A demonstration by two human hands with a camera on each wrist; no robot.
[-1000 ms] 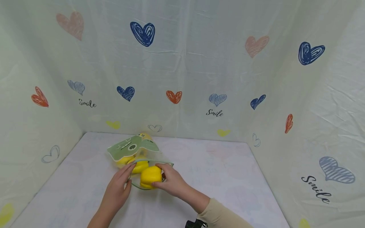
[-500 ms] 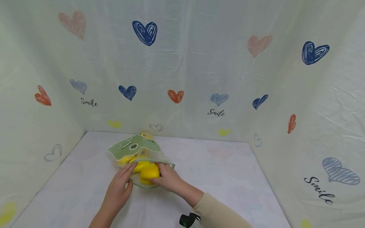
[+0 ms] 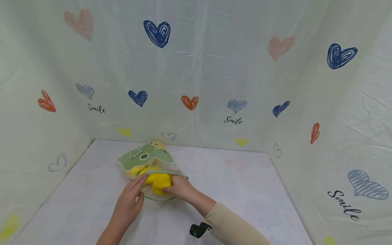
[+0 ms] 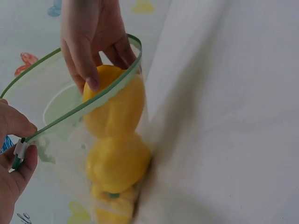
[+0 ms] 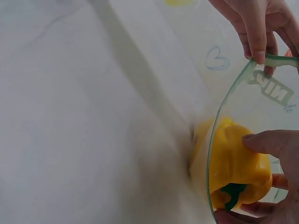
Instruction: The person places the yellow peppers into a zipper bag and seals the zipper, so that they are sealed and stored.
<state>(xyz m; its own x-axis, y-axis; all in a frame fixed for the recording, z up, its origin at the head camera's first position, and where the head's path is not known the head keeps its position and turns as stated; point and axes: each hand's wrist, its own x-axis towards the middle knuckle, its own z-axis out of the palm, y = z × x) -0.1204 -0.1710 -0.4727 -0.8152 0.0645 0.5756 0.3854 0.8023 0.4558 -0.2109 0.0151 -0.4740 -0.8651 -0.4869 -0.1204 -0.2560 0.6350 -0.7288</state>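
A clear zip bag [image 3: 146,157] with a green printed panel and green-edged mouth lies on the table, its mouth toward me. Several yellow bell peppers [image 4: 117,163] are lined up inside it. My left hand [image 3: 128,202] pinches the bag's edge at the white slider [image 4: 19,148]. My right hand [image 3: 182,188] is in the mouth, gripping a yellow bell pepper [image 5: 238,161] with thumb and fingers round it. That pepper's green stem [image 5: 233,193] faces back toward my right palm. Part of my right fingers is hidden behind the pepper and the film.
The bag lies on a white table [image 3: 226,190]. Pale curtains [image 3: 196,68] printed with hearts enclose the back and sides. A black wrist camera [image 3: 198,230] hangs by the beige right sleeve [image 3: 234,223].
My right hand has moved the pepper forward and slightly left, from the bag's mouth to deeper inside against the others. My left hand keeps its hold on the edge.
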